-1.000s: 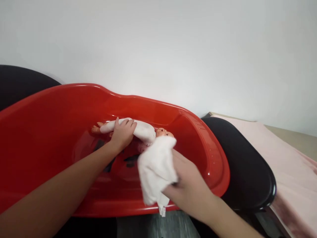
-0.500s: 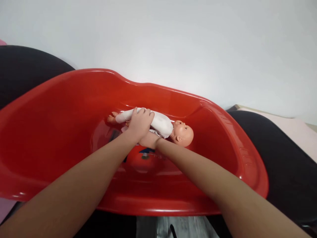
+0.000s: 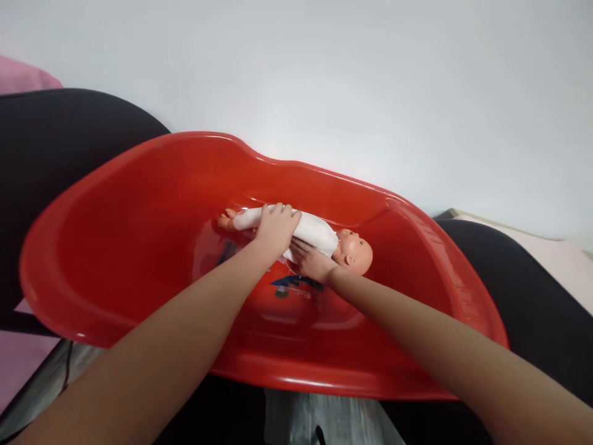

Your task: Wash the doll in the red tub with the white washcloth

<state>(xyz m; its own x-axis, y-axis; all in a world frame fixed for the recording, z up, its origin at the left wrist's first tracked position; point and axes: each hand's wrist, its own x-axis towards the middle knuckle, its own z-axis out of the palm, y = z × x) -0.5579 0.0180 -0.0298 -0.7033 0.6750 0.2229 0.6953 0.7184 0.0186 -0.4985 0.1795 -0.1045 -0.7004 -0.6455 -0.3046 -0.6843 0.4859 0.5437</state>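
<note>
One white-clad doll [image 3: 317,232] lies inside a red tub [image 3: 115,247], head toward the tub's right end. Left hand [image 3: 278,230]: fingers slightly spread, draped over the doll's middle. Right hand [image 3: 312,261]: fingers extended against its near side. Whether either hand grips cannot be told. Printed decoration [image 3: 299,284] shows on the tub floor. Black surfaces [image 3: 69,148] show beyond both ends.

Head camera: 1 view, from above and behind left grip [image 3: 278,231] and right grip [image 3: 314,262]
Facing: forward and down, wall [image 3: 296,80] beyond the grips
Nearness: near, red tub [image 3: 130,235] framed around the grips
</note>
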